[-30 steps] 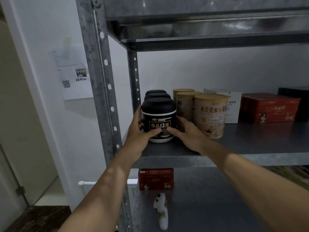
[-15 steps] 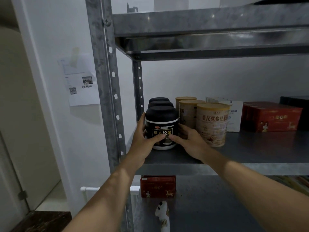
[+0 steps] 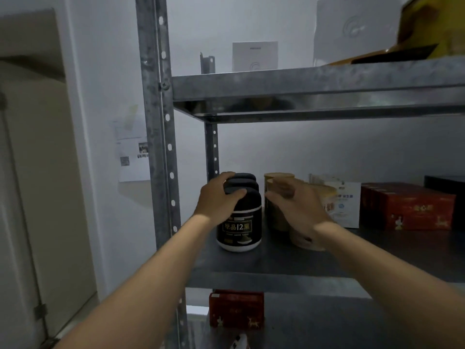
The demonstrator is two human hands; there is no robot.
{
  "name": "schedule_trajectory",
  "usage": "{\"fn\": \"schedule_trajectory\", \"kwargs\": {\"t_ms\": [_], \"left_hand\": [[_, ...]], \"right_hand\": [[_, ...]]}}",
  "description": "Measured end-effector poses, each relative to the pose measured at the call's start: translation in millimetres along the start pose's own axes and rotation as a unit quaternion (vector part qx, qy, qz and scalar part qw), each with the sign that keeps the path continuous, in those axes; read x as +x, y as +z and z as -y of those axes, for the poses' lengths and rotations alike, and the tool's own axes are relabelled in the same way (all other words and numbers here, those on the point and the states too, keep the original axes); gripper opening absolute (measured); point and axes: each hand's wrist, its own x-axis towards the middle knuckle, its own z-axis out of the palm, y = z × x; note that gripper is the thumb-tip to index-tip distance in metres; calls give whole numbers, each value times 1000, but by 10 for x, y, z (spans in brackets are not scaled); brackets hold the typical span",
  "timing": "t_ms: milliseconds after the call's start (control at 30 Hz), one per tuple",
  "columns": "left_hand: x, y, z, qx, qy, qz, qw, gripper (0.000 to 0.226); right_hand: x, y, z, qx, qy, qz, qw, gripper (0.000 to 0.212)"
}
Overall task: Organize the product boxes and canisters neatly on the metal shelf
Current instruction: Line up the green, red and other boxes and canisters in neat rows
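Three black canisters stand in a row, front to back, at the left end of the middle metal shelf (image 3: 276, 280). My left hand (image 3: 217, 197) grips the lid of the front black canister (image 3: 241, 227), with the thumb across its top. To the right, tan canisters (image 3: 302, 239) stand in a similar row. My right hand (image 3: 294, 205) is in front of them with fingers curled near their tops. It is blurred, so whether it holds one is unclear.
A white box (image 3: 344, 205), red boxes (image 3: 407, 207) and a dark box (image 3: 445, 182) stand further right. A perforated steel post (image 3: 161, 147) borders my left arm. Below are a red box (image 3: 236, 308) and a white object (image 3: 239, 342). Boxes (image 3: 254, 55) sit on the top shelf.
My left hand moved from the black canister's side up onto its lid. My right hand left that canister and moved right, to the tan canisters. The camera tilted upward.
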Motion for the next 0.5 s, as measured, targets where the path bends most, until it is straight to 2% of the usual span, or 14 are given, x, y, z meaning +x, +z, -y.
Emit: {"fn": "schedule_trajectory", "kwargs": {"t_ms": [100, 300, 367, 500], "left_hand": [[142, 31, -91, 45, 13, 34, 998, 41], [688, 145, -34, 76, 27, 108, 991, 49], [917, 226, 8, 74, 32, 141, 987, 51], [1312, 435, 66, 120, 48, 237, 963, 56]], "right_hand": [[141, -120, 17, -27, -6, -14, 1000, 36], [612, -275, -30, -96, -6, -65, 993, 25], [857, -301, -67, -153, 6, -39, 987, 27], [1295, -284, -231, -294, 122, 59, 946, 38]]}}
